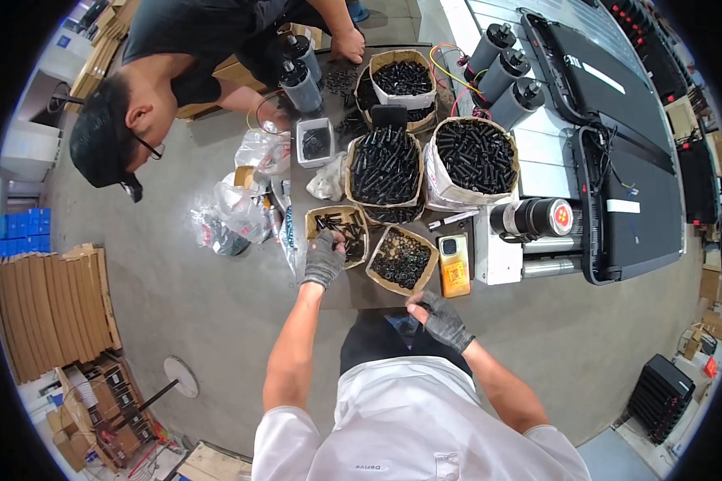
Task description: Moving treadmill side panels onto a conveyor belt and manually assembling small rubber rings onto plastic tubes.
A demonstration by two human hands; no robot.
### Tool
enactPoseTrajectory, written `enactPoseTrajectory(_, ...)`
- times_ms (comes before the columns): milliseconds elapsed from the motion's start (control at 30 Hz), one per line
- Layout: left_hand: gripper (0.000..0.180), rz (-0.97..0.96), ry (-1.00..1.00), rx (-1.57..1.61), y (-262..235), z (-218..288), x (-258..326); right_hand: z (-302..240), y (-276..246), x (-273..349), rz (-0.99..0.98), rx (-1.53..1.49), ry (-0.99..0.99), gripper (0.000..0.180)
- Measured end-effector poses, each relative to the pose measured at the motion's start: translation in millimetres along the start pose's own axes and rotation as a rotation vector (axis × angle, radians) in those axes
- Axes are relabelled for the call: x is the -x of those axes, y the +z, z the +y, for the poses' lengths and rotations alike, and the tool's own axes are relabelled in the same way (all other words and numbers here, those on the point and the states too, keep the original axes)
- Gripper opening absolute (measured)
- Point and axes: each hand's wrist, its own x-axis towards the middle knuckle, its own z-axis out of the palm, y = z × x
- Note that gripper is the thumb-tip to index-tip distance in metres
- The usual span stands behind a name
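Three grey cylinders point(503, 72) lie by five open boxes of black screws. The nearest small box point(338, 232) sits under the gloved left hand point(323, 258), fingers curled into its screws. The gloved right hand point(441, 319) hangs nearer the body, pinching a small dark bag point(399, 324).

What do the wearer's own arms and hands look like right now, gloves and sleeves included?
Both hands wear dark grey, fingerless work gloves: the left hand and the right hand have bare fingertips showing past the glove ends. The forearms are bare from wrist to above the elbow. A white short-sleeved shirt covers the shoulders and upper arms. No watch, cables or markings are visible on the arms.
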Motion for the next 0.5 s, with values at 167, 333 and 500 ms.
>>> enactPoseTrajectory(167, 0.014, 0.098, -0.109, 0.225, -25.4, 36.9, 24.4, -15.0, 10.4, -42.2, -0.057, 0.102, -0.135, 0.02)
enactPoseTrajectory(333, 0.026, -0.015, 0.188, -0.261, -20.8, 38.4, 6.9, -19.9, 7.2, -48.9, -0.106, 0.163, -0.19, 0.019)
enactPoseTrajectory(500, 0.037, -0.456, 0.394, -0.596, 9.8, 13.7, -27.2, -9.5, -17.2, -30.8, 0.009, 0.256, -0.224, 0.017)
